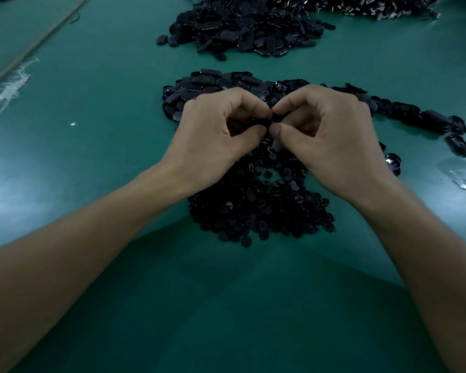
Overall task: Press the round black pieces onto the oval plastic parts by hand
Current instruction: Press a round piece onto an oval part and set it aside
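My left hand (215,135) and my right hand (331,138) meet above the middle of the green table (92,170). Both pinch one small black piece (270,121) between thumbs and fingertips; most of it is hidden, so I cannot tell whether it is an oval part, a round piece, or both. A heap of small round black pieces (258,208) lies right under and in front of my hands. Behind my left hand sits a pile of black oval plastic parts (205,84).
A bigger heap of black oval parts (242,30) lies at the back, with another dark pile (377,6) at the far right. A row of glossy black parts (425,119) trails off to the right. Clear plastic scraps (460,176) lie at the right edge, white fibres (8,87) at the left.
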The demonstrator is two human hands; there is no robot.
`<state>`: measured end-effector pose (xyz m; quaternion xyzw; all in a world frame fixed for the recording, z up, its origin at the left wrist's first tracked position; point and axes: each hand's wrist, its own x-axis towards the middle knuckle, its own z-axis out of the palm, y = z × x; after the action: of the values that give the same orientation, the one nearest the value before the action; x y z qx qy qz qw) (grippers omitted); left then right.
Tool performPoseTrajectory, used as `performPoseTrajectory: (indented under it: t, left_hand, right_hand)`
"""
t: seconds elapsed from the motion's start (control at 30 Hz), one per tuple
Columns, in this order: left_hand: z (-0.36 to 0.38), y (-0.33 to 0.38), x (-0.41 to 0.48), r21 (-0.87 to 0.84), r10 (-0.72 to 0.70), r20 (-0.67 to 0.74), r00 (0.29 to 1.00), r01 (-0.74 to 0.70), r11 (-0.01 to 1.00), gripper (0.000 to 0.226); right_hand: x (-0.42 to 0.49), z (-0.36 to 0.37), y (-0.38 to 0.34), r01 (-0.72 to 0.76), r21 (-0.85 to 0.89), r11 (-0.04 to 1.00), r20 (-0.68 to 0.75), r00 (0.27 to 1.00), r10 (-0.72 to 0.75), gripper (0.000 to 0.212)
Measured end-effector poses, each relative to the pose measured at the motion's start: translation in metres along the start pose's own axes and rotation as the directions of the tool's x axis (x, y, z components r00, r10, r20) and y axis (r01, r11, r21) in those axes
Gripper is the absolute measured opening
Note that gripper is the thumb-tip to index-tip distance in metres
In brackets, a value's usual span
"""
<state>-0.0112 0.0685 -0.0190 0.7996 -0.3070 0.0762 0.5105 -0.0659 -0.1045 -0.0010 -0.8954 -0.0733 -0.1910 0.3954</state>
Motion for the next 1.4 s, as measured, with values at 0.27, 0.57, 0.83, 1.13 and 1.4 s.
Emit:
performPoseTrajectory:
  t: [0.27,0.57,0.83,1.13,1.4]
  left_hand:
    - [-0.005,0.0,0.003,-0.288,-0.132,0.083,0.988,0.151,0.946,0.023]
    - [-0.005,0.001,0.004,-0.349,-0.163,0.113,0.98,0.193,0.917,0.017]
    - [-0.003,0.002,0.003,-0.29,-0.149,0.085,0.985,0.168,0.942,0.017]
    - [-0.008,0.0,0.006,-0.237,-0.088,0.062,0.994,0.101,0.966,0.015]
    - [-0.011,-0.001,0.009,-0.284,-0.06,0.043,0.997,0.07,0.956,0.014]
  right_hand:
    - [0.003,-0.003,0.008,-0.031,0.198,0.98,0.078,0.997,0.015,0.014]
    - [0.004,-0.005,0.013,-0.072,0.261,0.963,0.078,0.996,0.054,0.006]
    - [0.005,-0.003,0.011,-0.054,0.202,0.978,0.05,0.998,0.045,0.006]
    - [0.007,-0.003,0.012,-0.053,0.273,0.961,0.086,0.996,0.03,0.012]
    - [0.012,-0.008,0.006,-0.067,0.366,0.928,0.138,0.99,0.017,0.014]
